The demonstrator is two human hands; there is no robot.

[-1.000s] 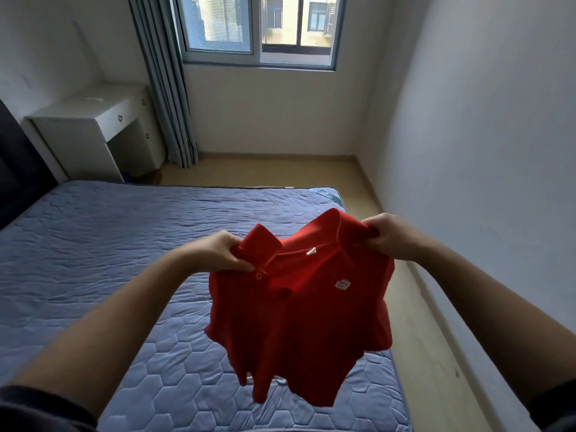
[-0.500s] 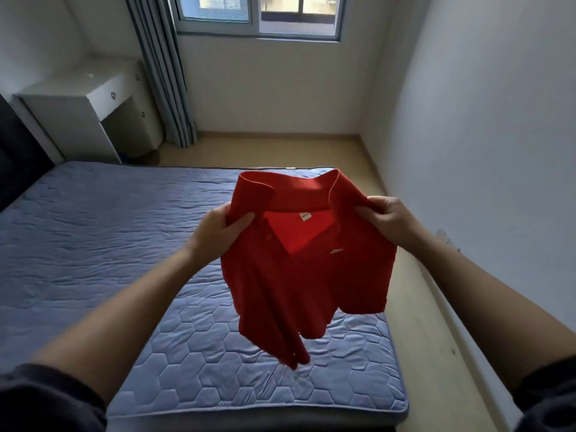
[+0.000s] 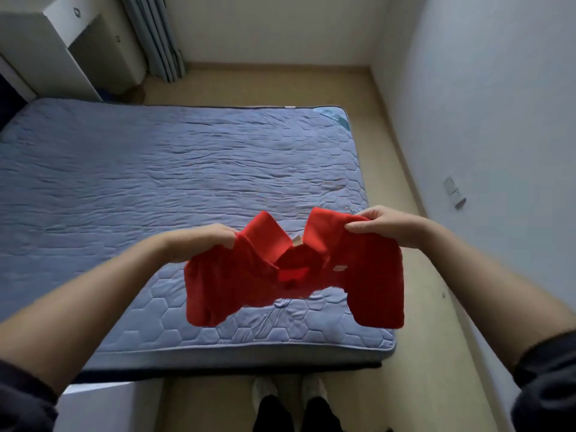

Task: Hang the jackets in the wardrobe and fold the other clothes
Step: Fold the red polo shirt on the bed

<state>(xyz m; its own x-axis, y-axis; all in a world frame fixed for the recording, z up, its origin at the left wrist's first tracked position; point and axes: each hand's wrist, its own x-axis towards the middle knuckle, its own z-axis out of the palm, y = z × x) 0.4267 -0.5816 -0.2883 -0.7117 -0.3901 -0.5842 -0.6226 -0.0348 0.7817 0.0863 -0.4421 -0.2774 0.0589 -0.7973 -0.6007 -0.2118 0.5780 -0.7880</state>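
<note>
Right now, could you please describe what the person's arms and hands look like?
The left sleeve and right sleeve are dark, soft-looking fabric, pushed up so the forearms are bare. The left hand and right hand wear no gloves, rings or watch.

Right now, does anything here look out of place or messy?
Nothing much. The red shirt hangs bunched above the bed, gripped by the left hand and right hand, not yet folded; the bed's cover is rippled.
</note>
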